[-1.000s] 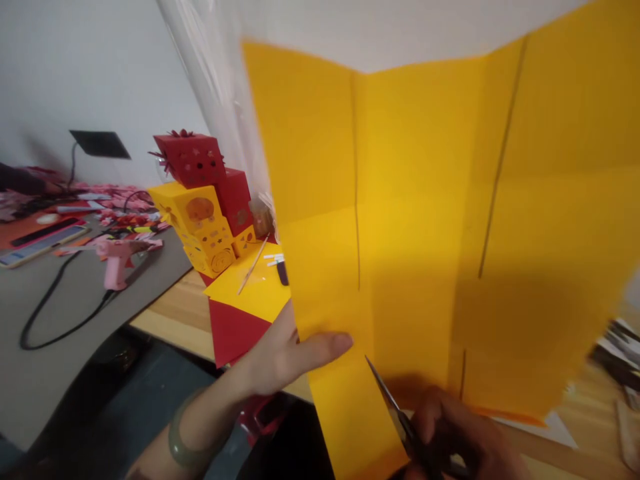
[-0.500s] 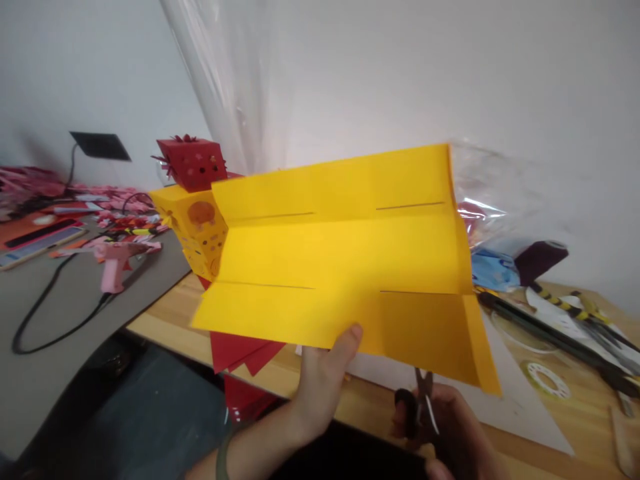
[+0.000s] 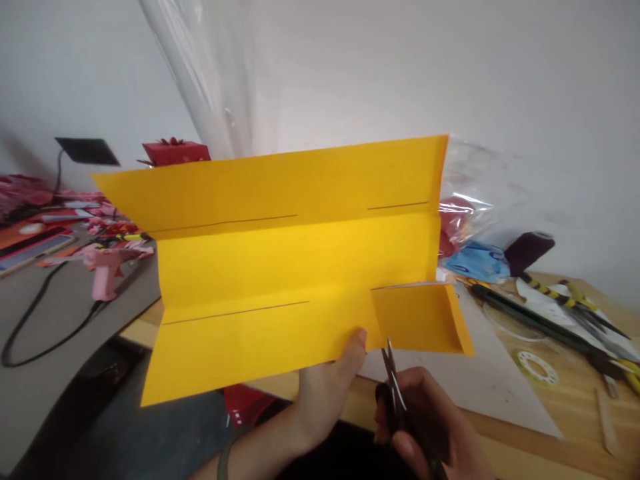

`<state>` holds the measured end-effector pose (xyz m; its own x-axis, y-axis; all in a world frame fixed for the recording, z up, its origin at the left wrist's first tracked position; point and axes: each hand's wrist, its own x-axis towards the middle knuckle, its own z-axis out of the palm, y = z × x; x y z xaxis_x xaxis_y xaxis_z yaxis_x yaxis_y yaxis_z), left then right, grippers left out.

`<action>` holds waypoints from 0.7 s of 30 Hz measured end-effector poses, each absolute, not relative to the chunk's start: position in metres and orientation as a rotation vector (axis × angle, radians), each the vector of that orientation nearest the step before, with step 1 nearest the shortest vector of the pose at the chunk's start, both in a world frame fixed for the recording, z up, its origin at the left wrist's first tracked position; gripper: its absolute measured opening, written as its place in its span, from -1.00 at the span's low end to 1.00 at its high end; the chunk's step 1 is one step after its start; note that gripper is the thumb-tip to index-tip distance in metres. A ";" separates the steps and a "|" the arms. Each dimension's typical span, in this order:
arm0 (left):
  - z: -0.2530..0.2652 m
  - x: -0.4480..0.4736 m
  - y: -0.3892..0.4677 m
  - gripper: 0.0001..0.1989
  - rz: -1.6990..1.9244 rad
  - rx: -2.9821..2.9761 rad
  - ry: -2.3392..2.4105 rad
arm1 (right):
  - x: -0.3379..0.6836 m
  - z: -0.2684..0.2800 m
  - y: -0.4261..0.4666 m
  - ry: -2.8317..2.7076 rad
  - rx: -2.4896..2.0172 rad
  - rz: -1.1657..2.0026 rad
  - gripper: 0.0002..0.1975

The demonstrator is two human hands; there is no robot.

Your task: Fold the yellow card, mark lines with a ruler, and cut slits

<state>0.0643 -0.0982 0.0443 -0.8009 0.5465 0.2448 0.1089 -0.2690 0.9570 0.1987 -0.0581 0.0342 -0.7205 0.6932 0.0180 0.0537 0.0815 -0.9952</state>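
Note:
A large folded sheet of yellow card is held up by its lower edge in my left hand, thumb in front and fingers behind. Dark straight lines run along parts of its creases. At the lower right a flap is separated from the middle panel by a slit and bends back. My right hand grips dark-handled scissors. The blade tips meet the lower edge of the card, just right of my left thumb. Behind the card, a red box with paper petals on top is mostly hidden.
At left a pink glue gun with a black cord rests on a grey table. Right, on a wooden table, are a white sheet, a tape ring, a dark green long tool and yellow-black pliers.
The yellow card has spread wider to the left, covering the yellow box behind. The lower right flap now hangs apart along the slit. The scissors have moved up and left to the card's lower edge.

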 end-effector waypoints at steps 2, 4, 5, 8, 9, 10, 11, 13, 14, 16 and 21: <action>0.041 0.064 -0.099 -0.80 2.125 0.831 1.689 | 0.198 0.033 -0.056 -1.856 -0.706 1.729 -0.56; 0.039 0.063 -0.099 -0.77 2.111 0.837 1.678 | 0.198 0.032 -0.052 -1.897 -0.641 1.795 -0.59; 0.038 0.063 -0.099 -0.75 2.112 0.836 1.673 | 0.198 0.032 -0.051 -1.905 -0.622 1.822 -0.59; 0.035 0.063 -0.100 -0.72 2.126 0.822 1.648 | 0.196 0.035 -0.050 -1.852 -0.644 1.852 -0.57; 0.035 0.063 -0.100 -0.72 2.125 0.813 1.645 | 0.195 0.036 -0.051 -1.822 -0.662 1.847 -0.56; 0.035 0.063 -0.100 -0.72 2.121 0.807 1.643 | 0.194 0.036 -0.052 -1.802 -0.673 1.847 -0.55; 0.036 0.063 -0.100 -0.72 2.118 0.800 1.644 | 0.193 0.037 -0.053 -1.792 -0.674 1.854 -0.54; 0.036 0.062 -0.100 -0.73 2.117 0.791 1.659 | 0.192 0.037 -0.055 -1.783 -0.677 1.861 -0.53; 0.037 0.062 -0.100 -0.72 2.124 0.792 1.671 | 0.192 0.036 -0.055 -1.780 -0.679 1.862 -0.53; 0.038 0.062 -0.100 -0.71 2.130 0.802 1.685 | 0.192 0.035 -0.055 -1.777 -0.680 1.855 -0.53; 0.040 0.062 -0.101 -0.67 2.112 0.815 1.673 | 0.192 0.035 -0.054 -1.775 -0.698 1.843 -0.53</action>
<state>0.0619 -0.1009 0.0396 -0.7838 0.5759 0.2323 0.0942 -0.2596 0.9611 0.1924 -0.0540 0.0348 -0.7525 0.6580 -0.0299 0.0050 -0.0397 -0.9992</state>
